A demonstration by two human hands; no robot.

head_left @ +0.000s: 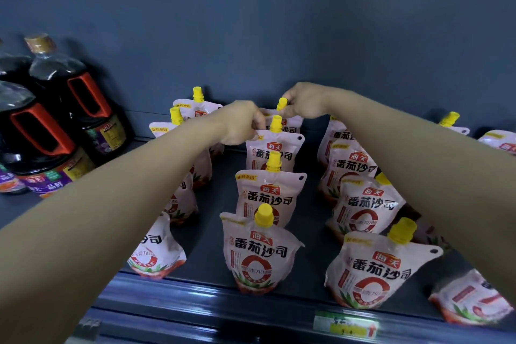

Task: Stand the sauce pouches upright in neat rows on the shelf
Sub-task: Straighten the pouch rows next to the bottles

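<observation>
While glossy white pouches [258, 254] stand on the shelf [206, 285], the left grip [245, 123] and right grip [300, 102] pinch the far pouch [290, 123] by its yellow cap [282, 103].

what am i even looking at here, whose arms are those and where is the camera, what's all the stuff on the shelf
There is no machine here: the two bare arms belong to a person, and the single picture comes from a wide-angle camera worn on their head, looking forward and down. That is why the arms seem to reach out from the bottom corners.

In front is a dark grey shop shelf holding white soft sauce pouches with yellow screw caps, standing upright in rows running front to back. At the left stand dark sauce bottles with red handles.

Both hands are at the back of the middle row. The left hand pinches the top edge of the second pouch from the back. The right hand has its grip around the yellow cap of the rearmost pouch.
</observation>
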